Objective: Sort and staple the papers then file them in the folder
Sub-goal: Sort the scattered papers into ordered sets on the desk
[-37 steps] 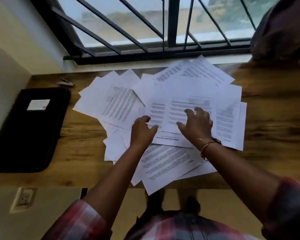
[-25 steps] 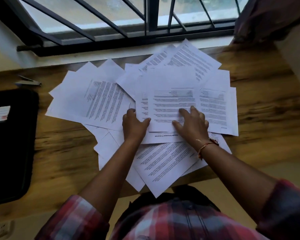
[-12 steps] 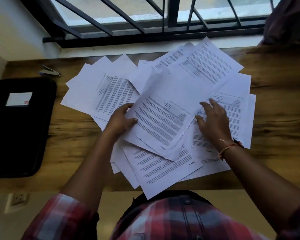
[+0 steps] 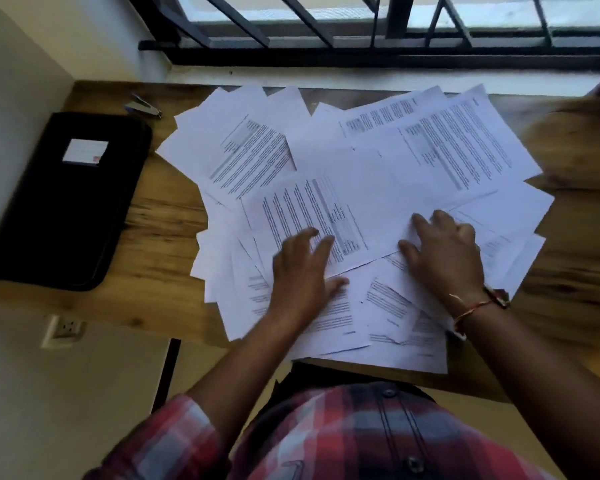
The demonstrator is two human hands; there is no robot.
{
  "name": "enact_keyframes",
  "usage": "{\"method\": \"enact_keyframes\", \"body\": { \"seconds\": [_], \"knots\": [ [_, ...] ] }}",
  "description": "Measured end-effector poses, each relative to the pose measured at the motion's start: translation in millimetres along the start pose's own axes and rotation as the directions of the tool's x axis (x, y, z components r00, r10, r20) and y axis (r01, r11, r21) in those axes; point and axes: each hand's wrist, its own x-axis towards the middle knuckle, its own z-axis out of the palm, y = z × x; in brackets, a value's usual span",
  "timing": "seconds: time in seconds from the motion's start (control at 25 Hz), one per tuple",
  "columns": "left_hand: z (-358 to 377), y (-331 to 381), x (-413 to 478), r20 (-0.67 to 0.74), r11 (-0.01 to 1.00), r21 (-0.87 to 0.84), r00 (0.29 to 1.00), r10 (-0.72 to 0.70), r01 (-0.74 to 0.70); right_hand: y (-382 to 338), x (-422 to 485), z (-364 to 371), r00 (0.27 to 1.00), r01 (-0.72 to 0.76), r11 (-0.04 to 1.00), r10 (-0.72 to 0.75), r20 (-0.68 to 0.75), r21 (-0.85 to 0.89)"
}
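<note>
Nearest the camera, a red plaid shirt [image 4: 343, 438] fills the lower edge. Beyond it, both forearms reach onto the wooden desk [image 4: 160, 216].

Left hand [image 4: 302, 268]: fingers spread and fairly straight, palm down on the loose papers [image 4: 361, 174], gripping nothing.

Right hand [image 4: 444, 251]: fingers spread, slightly bent, pressing on an upper sheet. A thread band [image 4: 471, 306] circles its wrist.

The papers lie fanned and overlapping across the desk centre and reach its near edge. Several show printed text.

Left of the pile, apart from it, lies the closed black folder [image 4: 66, 202] with a white label [image 4: 85, 152] on its cover. Just beyond the folder's far corner rests the stapler [image 4: 142, 106]. A barred window [image 4: 361, 26] runs along the far side.
</note>
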Motion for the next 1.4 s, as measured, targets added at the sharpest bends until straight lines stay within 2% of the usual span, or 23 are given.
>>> {"method": "enact_keyframes", "body": {
  "seconds": [0.16, 0.28, 0.44, 0.68, 0.8, 0.88, 0.96, 1.08, 1.2, 1.32, 1.4],
  "knots": [
    [21.0, 11.1, -16.8, 0.192, 0.995, 0.076, 0.978, -0.076, 0.062, 0.5, -15.0, -4.8, 0.995, 0.087, 0.996, -0.087, 0.039, 0.003],
    [18.8, 8.9, -11.2, 0.26, 0.994, 0.094, 0.963, -0.072, 0.049, 8.5, -22.0, -8.6, 0.984, 0.173, 0.985, -0.173, 0.032, -0.004],
    [18.9, 1.3, -10.2, 0.304, 0.999, 0.026, 0.952, -0.036, 0.03, 14.8, -18.5, -5.1, 0.975, 0.221, 0.974, -0.22, -0.015, 0.057],
    [17.5, -4.2, -22.4, 0.167, 0.995, -0.097, 0.985, 0.052, -0.036, 3.6, -1.7, 0.7, 0.968, 0.246, 0.964, -0.249, 0.017, 0.104],
    [18.8, -12.5, -29.6, 0.014, 0.993, -0.09, 0.997, 0.076, -0.074, 1.8, 1.4, 1.3, 0.958, 0.285, 0.955, -0.286, 0.0, 0.085],
    [23.8, -22.2, -35.3, -0.119, 0.999, -0.024, 0.993, 0.018, -0.021, -4.1, 2.4, 4.5, 0.939, 0.343, 0.938, -0.342, -0.02, 0.05],
    [26.5, -30.5, -39.5, -0.198, 0.994, -0.012, 0.974, -0.109, 0.109, -13.7, 3.0, 8.7, 0.918, 0.395, 0.919, -0.394, -0.039, 0.01],
    [26.5, -40.8, -41.6, -0.208, 0.961, -0.061, 0.939, -0.275, 0.268, -27.1, -1.4, 12.0, 0.908, 0.418, 0.909, -0.418, -0.03, -0.015],
    [22.7, -51.1, -38.5, -0.146, 0.931, -0.088, 0.92, -0.365, 0.355, -34.5, -11.1, 13.3, 0.9, 0.434, 0.901, -0.434, -0.036, 0.01],
    [18.3, -56.5, -35.1, -0.08, 0.919, -0.106, 0.918, -0.389, 0.381, -37.1, -12.8, 14.2, 0.907, 0.418, 0.906, -0.412, -0.085, 0.071],
    [16.3, -60.7, -32.7, -0.049, 0.925, -0.088, 0.926, -0.375, 0.37, -39.5, -2.7, 11.5, 0.951, 0.305, 0.949, -0.299, -0.079, 0.077]
  ]
}}
